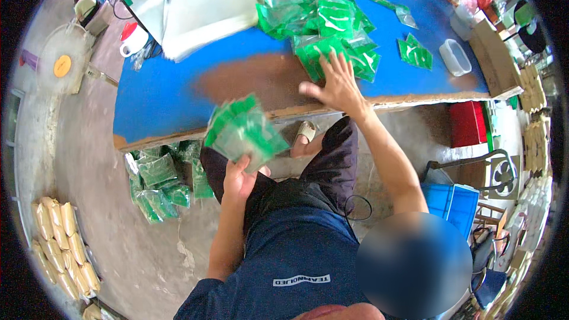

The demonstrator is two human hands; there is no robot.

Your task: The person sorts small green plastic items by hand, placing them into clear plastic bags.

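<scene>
My left hand point(239, 181) is closed on the lower end of a small stack of green-and-clear plastic packets point(246, 133), held over my lap just off the table's front edge. The stack is slightly blurred. With fingers spread, my right hand point(339, 86) reaches over the table, its fingertips on the near packets of a heaped pile of green packets point(336, 15). Nothing shows in its grasp. To the right of the pile lie a loose green packet point(415, 52) and a long narrow one point(379, 0).
The blue table point(160, 106) has a worn brown patch. On it are a large metal tray point(201, 6) and a clear plastic tub point(455, 57). More green packets point(157, 172) lie on the floor at left. Blue crates point(453, 204) and a red box point(467, 124) stand right.
</scene>
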